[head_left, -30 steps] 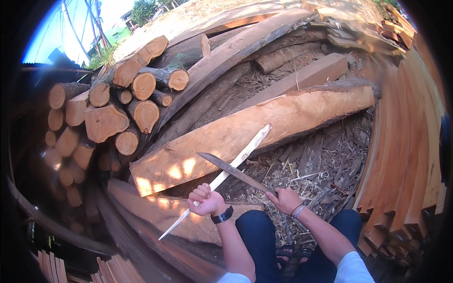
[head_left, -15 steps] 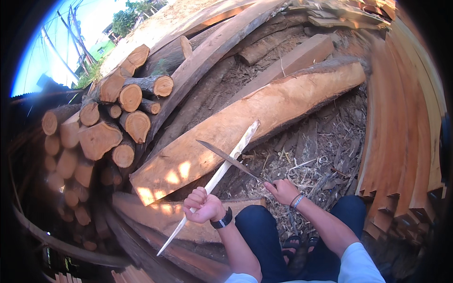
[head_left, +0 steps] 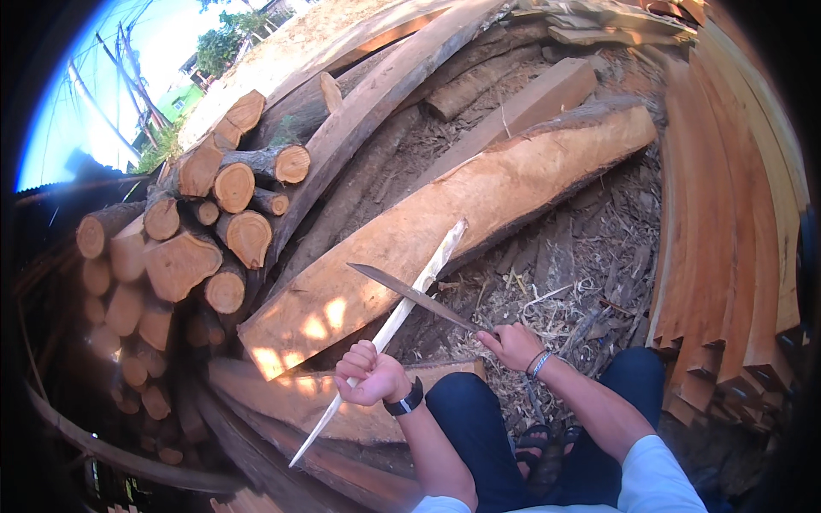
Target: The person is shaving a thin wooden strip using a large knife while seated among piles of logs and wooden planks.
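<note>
My left hand (head_left: 371, 374) is wrapped round a pale, peeled wooden stick (head_left: 398, 321). The stick slants from its thin, pointed lower end up to a thicker end over a big sawn slab (head_left: 513, 188). In my right hand (head_left: 516, 346) is the handle of a long machete (head_left: 419, 298), its dark blade pointing up and left. The blade crosses the stick above my left fist and appears to lie against it. My fingers hide most of the machete's handle.
Cut logs (head_left: 233, 187) are stacked at the left. Long sawn planks (head_left: 714, 214) stand along the right. Wood shavings (head_left: 547, 316) and bark litter the ground beyond my knees. Another slab (head_left: 308, 398) lies below the stick, near my left forearm.
The machete's blade has shifted slightly left and down along the stick. Both hands keep their grips nearly in place, and the whole view has tilted a little.
</note>
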`<control>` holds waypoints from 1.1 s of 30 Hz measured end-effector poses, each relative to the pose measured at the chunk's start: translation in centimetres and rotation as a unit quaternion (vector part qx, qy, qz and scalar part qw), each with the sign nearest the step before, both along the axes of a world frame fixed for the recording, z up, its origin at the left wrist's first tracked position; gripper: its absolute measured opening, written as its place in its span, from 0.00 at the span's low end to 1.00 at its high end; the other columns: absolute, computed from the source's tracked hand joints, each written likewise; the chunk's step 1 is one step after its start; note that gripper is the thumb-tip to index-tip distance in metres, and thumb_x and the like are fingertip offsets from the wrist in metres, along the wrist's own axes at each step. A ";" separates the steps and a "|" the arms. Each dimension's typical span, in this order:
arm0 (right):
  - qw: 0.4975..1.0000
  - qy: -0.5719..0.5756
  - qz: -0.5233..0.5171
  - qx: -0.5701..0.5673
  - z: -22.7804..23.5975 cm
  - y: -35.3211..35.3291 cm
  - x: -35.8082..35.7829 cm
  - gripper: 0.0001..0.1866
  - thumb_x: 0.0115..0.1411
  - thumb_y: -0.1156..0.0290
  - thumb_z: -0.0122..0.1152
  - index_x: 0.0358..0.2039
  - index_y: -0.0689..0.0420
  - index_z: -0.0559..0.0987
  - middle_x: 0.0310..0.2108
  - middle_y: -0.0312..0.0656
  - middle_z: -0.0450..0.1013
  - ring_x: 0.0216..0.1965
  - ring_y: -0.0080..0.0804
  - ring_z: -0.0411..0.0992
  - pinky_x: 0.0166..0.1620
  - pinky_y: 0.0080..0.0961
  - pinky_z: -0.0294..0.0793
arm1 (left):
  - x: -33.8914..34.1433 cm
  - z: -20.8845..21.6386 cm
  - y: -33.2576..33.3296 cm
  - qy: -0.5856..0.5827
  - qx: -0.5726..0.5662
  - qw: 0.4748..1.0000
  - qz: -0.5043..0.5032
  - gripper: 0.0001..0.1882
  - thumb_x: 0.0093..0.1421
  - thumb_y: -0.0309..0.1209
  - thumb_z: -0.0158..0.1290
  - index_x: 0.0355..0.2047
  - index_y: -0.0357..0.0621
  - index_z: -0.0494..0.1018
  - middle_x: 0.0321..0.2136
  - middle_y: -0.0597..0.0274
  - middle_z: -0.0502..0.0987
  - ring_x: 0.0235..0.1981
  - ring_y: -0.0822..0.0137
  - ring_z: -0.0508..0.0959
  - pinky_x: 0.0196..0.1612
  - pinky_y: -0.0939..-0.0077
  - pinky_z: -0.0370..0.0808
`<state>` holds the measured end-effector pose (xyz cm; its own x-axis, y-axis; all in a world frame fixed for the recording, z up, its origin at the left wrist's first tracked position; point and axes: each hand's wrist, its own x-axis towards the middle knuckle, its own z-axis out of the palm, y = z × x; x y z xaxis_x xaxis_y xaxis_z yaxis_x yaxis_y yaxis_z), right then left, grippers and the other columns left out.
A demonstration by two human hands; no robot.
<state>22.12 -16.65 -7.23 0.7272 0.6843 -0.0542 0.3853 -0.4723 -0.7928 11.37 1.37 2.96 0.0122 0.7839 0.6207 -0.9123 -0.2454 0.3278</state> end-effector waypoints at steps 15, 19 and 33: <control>0.999 0.013 0.021 0.023 -0.2 -0.2 -0.6 0.37 0.64 0.38 0.41 0.29 0.64 0.82 0.24 0.65 0.74 0.33 0.62 0.75 0.41 0.50 0.74 | -0.1 -0.2 0.1 -0.005 -0.008 1.000 -0.007 0.23 0.62 0.42 0.37 0.11 0.53 0.47 0.09 0.71 0.45 0.13 0.73 0.45 0.21 0.76 0.46; 1.000 0.010 -0.017 -0.023 -1.3 -0.3 0.7 0.37 0.64 0.39 0.42 0.29 0.64 0.82 0.25 0.64 0.74 0.33 0.62 0.75 0.41 0.50 0.74 | 0.4 0.0 -0.5 -0.010 -0.034 0.999 0.004 0.23 0.62 0.42 0.37 0.11 0.53 0.47 0.09 0.71 0.45 0.13 0.73 0.45 0.21 0.76 0.46; 0.999 0.037 0.005 0.031 -2.7 -0.4 1.2 0.40 0.65 0.39 0.40 0.23 0.68 0.79 0.22 0.66 0.73 0.31 0.63 0.74 0.40 0.50 0.74 | 0.1 0.0 0.0 -0.012 -0.033 0.999 0.000 0.23 0.62 0.41 0.36 0.11 0.53 0.47 0.09 0.71 0.44 0.13 0.73 0.45 0.21 0.76 0.45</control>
<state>23.29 -17.03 -9.98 0.7158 0.6954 -0.0639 0.3297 -0.4172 -0.8469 11.46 1.35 2.93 -0.0020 0.8231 0.5679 -0.9199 -0.2242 0.3217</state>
